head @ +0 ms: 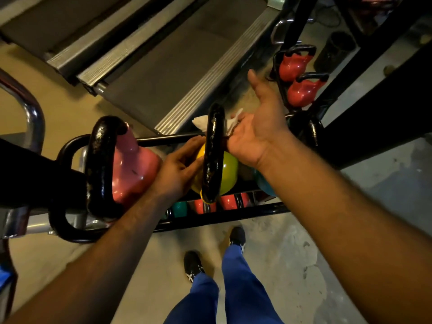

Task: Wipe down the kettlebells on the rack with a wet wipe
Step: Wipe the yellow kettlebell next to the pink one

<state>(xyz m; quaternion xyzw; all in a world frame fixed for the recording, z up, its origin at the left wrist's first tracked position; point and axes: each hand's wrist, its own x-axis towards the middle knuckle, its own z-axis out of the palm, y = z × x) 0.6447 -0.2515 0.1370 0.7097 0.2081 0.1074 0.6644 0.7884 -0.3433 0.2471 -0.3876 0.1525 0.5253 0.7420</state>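
A yellow-green kettlebell (pixel 228 172) with a black handle (pixel 213 155) sits on the top shelf of the rack (pixel 217 220), in the middle of the view. My left hand (pixel 178 170) rests against its left side with fingers straight. My right hand (pixel 255 130) is at the far end of the handle, palm up and thumb spread. Its fingers reach behind the handle and hold a white wet wipe (pixel 203 122) against it. The wipe shows on both sides of the handle. The fingertips are hidden.
A pink kettlebell (pixel 134 168) with a big black handle stands just left. Two red kettlebells (pixel 292 64) hang at the upper right. Small teal and red kettlebells (pixel 180 208) fill the lower shelf. A treadmill deck (pixel 177 66) lies behind the rack; my feet (pixel 192 265) stand on concrete.
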